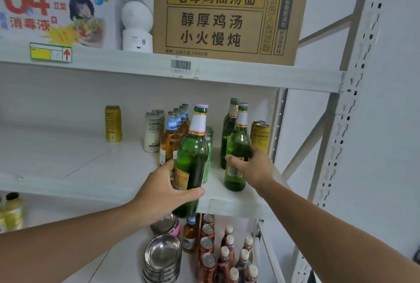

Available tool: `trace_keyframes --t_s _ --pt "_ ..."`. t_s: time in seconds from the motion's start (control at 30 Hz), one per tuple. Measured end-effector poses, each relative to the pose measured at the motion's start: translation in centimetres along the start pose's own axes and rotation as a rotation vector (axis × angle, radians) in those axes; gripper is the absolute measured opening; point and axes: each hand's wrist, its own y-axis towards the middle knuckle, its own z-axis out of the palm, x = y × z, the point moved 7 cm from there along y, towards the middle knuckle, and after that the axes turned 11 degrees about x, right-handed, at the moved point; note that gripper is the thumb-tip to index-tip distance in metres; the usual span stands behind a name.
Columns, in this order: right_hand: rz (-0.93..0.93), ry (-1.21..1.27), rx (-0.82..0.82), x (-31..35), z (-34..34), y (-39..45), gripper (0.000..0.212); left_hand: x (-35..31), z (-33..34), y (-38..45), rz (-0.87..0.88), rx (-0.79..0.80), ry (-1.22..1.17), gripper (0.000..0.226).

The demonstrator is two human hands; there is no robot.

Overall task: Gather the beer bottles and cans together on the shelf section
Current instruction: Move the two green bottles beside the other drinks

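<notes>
On the middle shelf [68, 164], far to your left, a yellow can [113, 123] stands alone, well apart from the rest. Next come two white cans [152, 131], one behind the other, and just beside them a row of amber bottles [173, 135] with blue neck labels running toward the back.

Your left hand [167, 189] is clamped on a green bottle [193, 157], thumb across its near side and fingers wrapped behind; the bottle tilts slightly and its base hangs past the shelf's front edge, in front of the amber row. A green can [208, 137] shows partly behind it.

Your right hand [254, 166] grips the lower body of a second green bottle [236, 146] standing upright near the shelf's front right, thumb over the label. A third green bottle [228, 128] stands just behind that one, and two gold cans [261, 135] sit at the far right against the upright post [278, 123].

On the shelf below you have stacked steel bowls [162, 257], red cans [208, 244] in a row and small capped bottles [236, 257].
</notes>
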Motion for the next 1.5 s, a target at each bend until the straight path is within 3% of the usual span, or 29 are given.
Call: trace_keyframes --t_s 0.57,0.83,0.97,1.1,1.33,1.5 --pt "-0.028 -0.091 -0.041 -1.7 2.1 6.4 0.063 0.1 2.1 2.3 -0.009 0.016 -0.065 0.052" --pt "-0.019 -0.044 0.024 -3.1 2.7 5.0 0.039 -0.9 4.7 3.0 0.005 0.048 -0.080 0.049" --pt "0.033 0.009 0.025 -5.6 0.9 2.5 0.071 -1.9 6.2 4.0 0.012 0.062 -0.086 0.054" --pt "0.035 -0.199 -0.040 -7.3 -2.9 0.6 0.055 -2.8 7.8 6.2 0.009 0.032 -0.087 0.064" --pt "-0.016 -0.255 -0.112 -8.6 -6.2 -3.0 0.030 -3.0 10.7 9.8 -0.063 -0.048 -0.038 0.066" --pt "-0.023 -0.311 -0.039 -9.7 -6.3 -3.8 0.032 -2.2 11.5 11.4 -0.131 -0.124 -0.042 0.065"
